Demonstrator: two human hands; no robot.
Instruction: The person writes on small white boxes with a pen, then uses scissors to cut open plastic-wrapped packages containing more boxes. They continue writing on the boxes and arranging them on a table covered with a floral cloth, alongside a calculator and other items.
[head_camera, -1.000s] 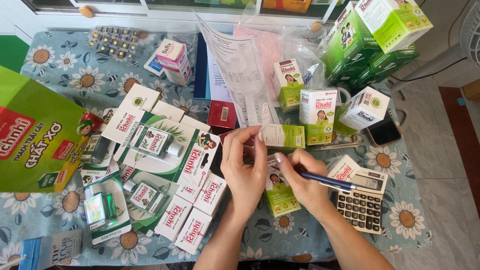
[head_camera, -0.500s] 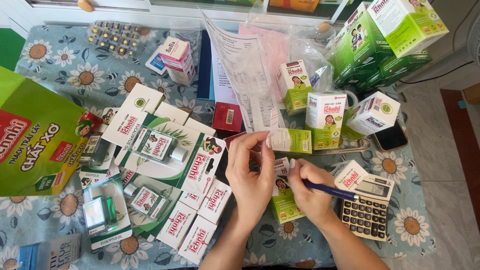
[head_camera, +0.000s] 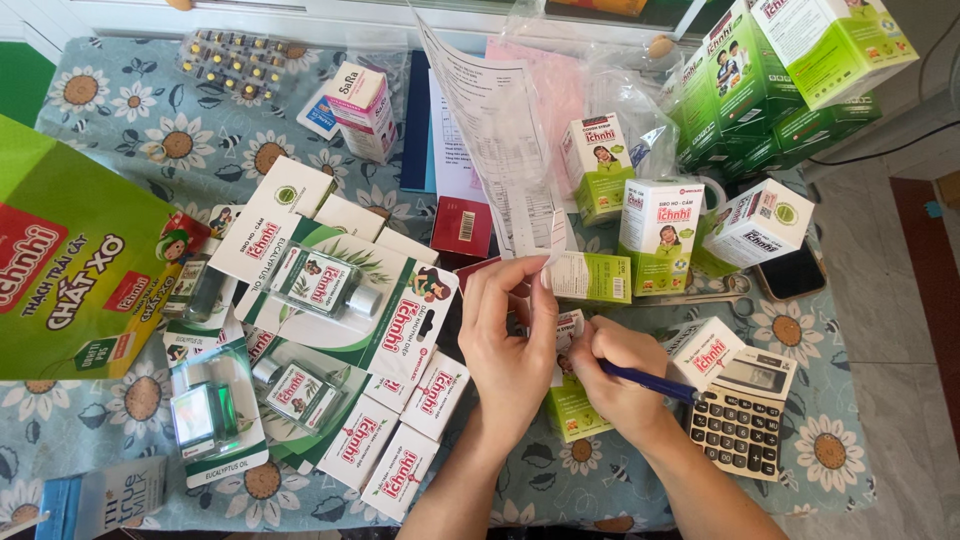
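Observation:
My left hand (head_camera: 508, 335) pinches the lower edge of a long white printed receipt (head_camera: 500, 130) that stands up from the table. My right hand (head_camera: 620, 375) grips a blue pen (head_camera: 650, 383), its tip hidden behind my left hand near a small white slip. A green and white medicine box (head_camera: 570, 410) lies under my right hand. Another small green box (head_camera: 590, 277) lies flat just above my fingers.
A calculator (head_camera: 742, 410) sits right of my right hand, a phone (head_camera: 790, 272) beyond it. Several white and green medicine boxes (head_camera: 660, 235), blister-packed oil bottles (head_camera: 320, 285) and a large green carton (head_camera: 60, 260) cover the flowered tablecloth (head_camera: 130, 400). Pill blister sheets (head_camera: 225, 55) lie far left.
The view has shifted slightly. My hands stay together on the receipt and pen, with only small finger movement.

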